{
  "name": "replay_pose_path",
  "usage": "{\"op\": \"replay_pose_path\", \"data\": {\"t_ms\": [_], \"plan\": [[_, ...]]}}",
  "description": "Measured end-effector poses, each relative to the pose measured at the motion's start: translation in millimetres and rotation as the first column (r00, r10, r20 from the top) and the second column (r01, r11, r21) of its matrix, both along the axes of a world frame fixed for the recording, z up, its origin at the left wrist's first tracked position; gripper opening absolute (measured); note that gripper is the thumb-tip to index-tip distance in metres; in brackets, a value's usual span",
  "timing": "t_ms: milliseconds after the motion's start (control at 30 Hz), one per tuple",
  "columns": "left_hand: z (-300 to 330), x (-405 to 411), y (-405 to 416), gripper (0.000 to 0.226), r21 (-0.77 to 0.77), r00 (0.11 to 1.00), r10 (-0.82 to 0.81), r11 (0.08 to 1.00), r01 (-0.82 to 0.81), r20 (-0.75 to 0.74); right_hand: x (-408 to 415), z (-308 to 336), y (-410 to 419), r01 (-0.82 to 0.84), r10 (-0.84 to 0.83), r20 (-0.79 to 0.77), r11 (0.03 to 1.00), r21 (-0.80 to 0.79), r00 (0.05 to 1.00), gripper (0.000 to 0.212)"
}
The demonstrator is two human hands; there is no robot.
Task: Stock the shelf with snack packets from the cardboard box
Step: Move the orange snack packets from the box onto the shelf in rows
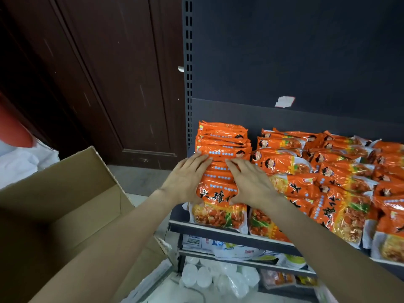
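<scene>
Orange snack packets (220, 147) lie in an overlapping row at the left end of the dark shelf (218, 231). My left hand (185, 180) rests flat on the left side of this row, fingers together. My right hand (249, 182) lies flat on its right side, thumb against the front packet (218, 213). Neither hand grips a packet. More rows of the same orange packets (328, 171) fill the shelf to the right. The open cardboard box (65, 193) stands at the lower left, its inside hidden by my left arm and its flaps.
A dark wooden door (98, 73) stands behind the box, beside the perforated shelf upright (188, 84). Lower shelves hold white and blue packets (229, 248) and white plastic cups (214, 278). A white bag (24, 158) lies at the far left.
</scene>
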State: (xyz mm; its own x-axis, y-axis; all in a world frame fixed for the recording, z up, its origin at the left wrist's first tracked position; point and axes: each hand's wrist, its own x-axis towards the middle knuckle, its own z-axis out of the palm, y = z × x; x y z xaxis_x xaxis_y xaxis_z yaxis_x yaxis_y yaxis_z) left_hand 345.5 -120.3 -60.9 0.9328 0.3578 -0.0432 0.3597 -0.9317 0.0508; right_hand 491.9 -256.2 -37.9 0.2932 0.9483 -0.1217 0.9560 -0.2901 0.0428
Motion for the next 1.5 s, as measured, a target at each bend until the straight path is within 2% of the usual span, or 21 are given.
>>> {"op": "replay_pose_path", "data": {"t_ms": [200,300,400,467,667,833,933,1033,1167,1233,1300,1400,1500], "plan": [[3.1,2.6,5.7,0.111,0.088,0.999,-0.002,0.996,-0.003,0.051,0.7,2.4,5.0,-0.011,0.007,0.073,0.998,0.061,0.997,0.109],[1.7,-4.7,1.4,0.103,0.150,0.993,-0.022,0.989,0.005,0.116,-8.7,-1.5,-1.5,-0.034,0.017,0.132,0.992,0.124,0.991,0.100],[-7.0,-14.2,-7.5,0.102,0.181,0.977,-0.025,0.983,-0.015,0.214,-20.4,-9.0,-11.7,0.000,-0.018,0.119,0.989,0.151,0.993,0.095],[-8.0,-14.7,-9.0,0.105,0.166,0.980,-0.016,0.986,-0.018,0.200,-19.6,-6.2,-11.2,0.019,-0.034,0.097,0.989,0.146,0.995,0.099],[-5.7,-13.2,-9.6,0.119,0.089,0.998,0.055,0.994,-0.057,0.024,-21.7,-2.3,-4.2,0.053,-0.055,0.063,0.998,0.037,0.996,0.116],[-11.2,-11.4,-8.3,0.114,0.122,0.994,0.066,0.990,-0.076,0.084,-24.9,-7.2,0.9,0.083,-0.092,0.110,0.993,0.085,0.990,0.111],[-10.1,-13.7,-5.9,0.116,0.066,0.993,0.048,0.996,-0.055,0.105,-25.5,-6.5,0.5,0.081,-0.087,0.070,0.994,0.074,0.994,0.112],[-2.3,-16.7,-3.0,0.101,-0.034,0.975,0.025,0.999,-0.018,0.219,-25.1,1.1,-3.6,0.131,-0.122,-0.084,0.985,0.114,0.989,0.107],[12.0,-3.5,4.3,0.056,-0.115,0.929,0.060,0.993,-0.020,0.365,-15.3,5.4,3.2,0.202,-0.171,-0.145,0.951,0.235,0.975,0.078],[15.4,7.7,8.4,0.050,-0.135,0.935,0.085,0.990,-0.040,0.344,-9.7,2.6,12.1,0.270,-0.237,-0.163,0.937,0.223,0.958,0.070],[14.6,17.1,11.2,0.050,-0.142,0.968,0.074,0.989,-0.041,0.241,-7.6,-0.7,18.4,0.289,-0.263,-0.156,0.940,0.183,0.952,0.066],[12.4,23.9,13.4,0.051,-0.066,0.992,0.052,0.997,-0.045,0.111,-4.3,1.2,17.8,0.278,-0.249,-0.181,0.947,0.158,0.951,0.062],[21.0,26.6,10.8,0.046,-0.057,0.971,0.086,0.996,-0.076,0.224,8.9,15.8,3.0,0.305,-0.251,-0.240,0.926,0.223,0.938,0.056]]}}
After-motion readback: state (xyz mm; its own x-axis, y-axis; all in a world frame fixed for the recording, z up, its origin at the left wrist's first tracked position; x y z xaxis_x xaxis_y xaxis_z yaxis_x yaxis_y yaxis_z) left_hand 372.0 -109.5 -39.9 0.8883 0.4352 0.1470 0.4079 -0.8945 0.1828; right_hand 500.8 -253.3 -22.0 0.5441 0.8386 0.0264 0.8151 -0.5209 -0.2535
